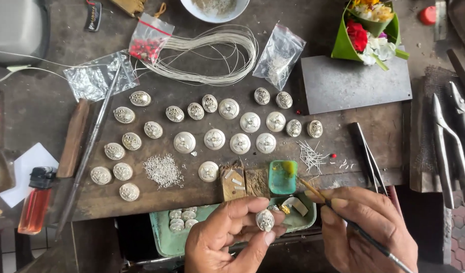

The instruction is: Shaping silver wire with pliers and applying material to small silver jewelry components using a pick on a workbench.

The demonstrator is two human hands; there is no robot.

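You are pinching a small oval silver piece [265,220] between the thumb and fingertips of your left hand [231,237], closed snugly on it, just off the near edge of the workbench [50,106] and above a green tray [164,237]. Your right hand [366,227] is gripping a thin brush [343,217] like a pen, fingers closed around its shaft, its tip pointing toward a small green dish [283,177] at the near edge. Rows of similar silver pieces [215,139] are lying across the middle of the bench, with a heap of tiny silver rings [163,170] beside them. A coil of wire [212,55] is sitting toward the far edge, and pliers [447,146] are lying at the right edge.
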